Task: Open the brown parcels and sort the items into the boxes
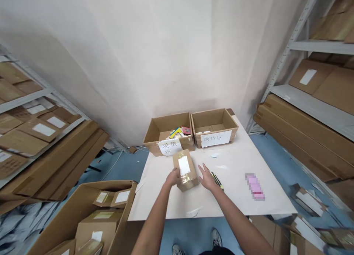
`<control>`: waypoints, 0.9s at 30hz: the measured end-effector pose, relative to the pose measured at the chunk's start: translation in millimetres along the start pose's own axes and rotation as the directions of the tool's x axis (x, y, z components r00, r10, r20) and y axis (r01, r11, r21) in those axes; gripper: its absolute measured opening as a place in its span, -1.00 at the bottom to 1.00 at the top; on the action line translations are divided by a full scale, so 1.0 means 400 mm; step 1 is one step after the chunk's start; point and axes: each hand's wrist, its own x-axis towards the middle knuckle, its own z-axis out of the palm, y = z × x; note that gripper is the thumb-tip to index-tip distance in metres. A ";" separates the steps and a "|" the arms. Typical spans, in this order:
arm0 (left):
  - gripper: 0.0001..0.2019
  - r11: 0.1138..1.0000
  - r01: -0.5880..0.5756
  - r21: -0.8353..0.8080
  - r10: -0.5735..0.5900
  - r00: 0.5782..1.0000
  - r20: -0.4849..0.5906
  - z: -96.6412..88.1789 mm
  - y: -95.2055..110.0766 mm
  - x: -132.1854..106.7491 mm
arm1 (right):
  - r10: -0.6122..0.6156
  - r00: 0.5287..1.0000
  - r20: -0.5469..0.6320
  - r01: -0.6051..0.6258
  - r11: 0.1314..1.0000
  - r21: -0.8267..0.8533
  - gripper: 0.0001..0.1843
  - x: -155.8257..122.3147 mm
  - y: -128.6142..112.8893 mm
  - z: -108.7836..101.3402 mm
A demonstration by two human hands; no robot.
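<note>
A small taped cardboard parcel (185, 169) with a white label lies on the white table (249, 203). My left hand (173, 177) grips its left side, fingers curled against the box. My right hand (206, 176) hovers just right of the parcel, fingers spread and holding nothing. A yellow-and-black utility knife (218, 180) lies on the table under and beside my right hand.
Two open labelled cartons stand at the table's back: the left one (166, 131) holds colourful items, the right one (214, 126) flat pieces. A pink object (254, 187) lies at the right. A large carton of parcels (85, 218) sits on the floor at left. Shelves of flat boxes flank both sides.
</note>
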 end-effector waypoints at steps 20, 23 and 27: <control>0.47 0.942 -0.062 0.329 -0.130 0.838 0.530 0.056 -0.082 0.199 | 0.609 0.789 0.076 -0.590 0.787 -0.181 -0.38 -0.131 0.431 0.175; 0.50 0.936 -0.056 0.348 -0.147 0.835 0.530 0.060 -0.085 0.194 | 0.660 0.738 0.145 -0.654 0.751 -0.093 -0.56 -0.121 0.410 0.207; 0.49 0.944 -0.038 0.329 -0.147 0.841 0.520 0.065 -0.078 0.188 | 0.656 0.742 0.140 -0.670 0.717 0.193 -0.68 -0.053 0.305 0.179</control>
